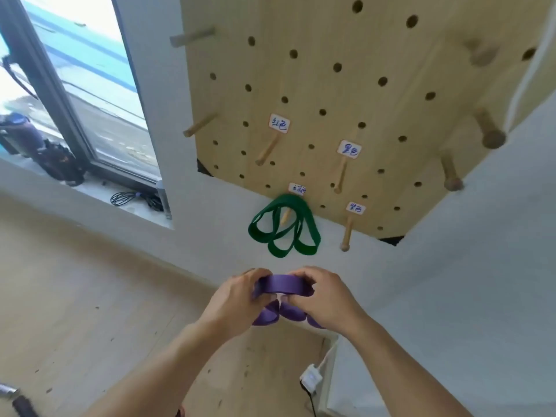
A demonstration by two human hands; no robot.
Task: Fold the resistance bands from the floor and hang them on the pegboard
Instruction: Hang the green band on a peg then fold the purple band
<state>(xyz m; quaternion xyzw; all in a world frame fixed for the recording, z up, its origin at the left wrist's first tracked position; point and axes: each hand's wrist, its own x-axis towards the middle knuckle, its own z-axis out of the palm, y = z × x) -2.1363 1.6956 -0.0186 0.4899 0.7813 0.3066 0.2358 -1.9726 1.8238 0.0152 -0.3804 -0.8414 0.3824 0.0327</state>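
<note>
Purple band (282,285), folded into loops, held low in the frame's centre between both hands. Left hand (240,294) curled round its left end, right hand (323,296) curled round its right end; fingers of both closed on the webbing, thumbs beneath, further loops hanging below the knuckles. Long axis of the bundle lying across the frame, left to right, equally near either hand.

Pegboard (391,115) straight above, filling the upper centre and right. Green band (282,225) already draped on a labelled peg directly above the hands, its loops dangling past the board's bottom edge. Nearest bare peg (346,231) up and to the right, nearer the right hand, with white wall around it. Probably a lift and a turn of one open loop toward that peg's tip, clear of the green loops. Labels too blurred to read.
</note>
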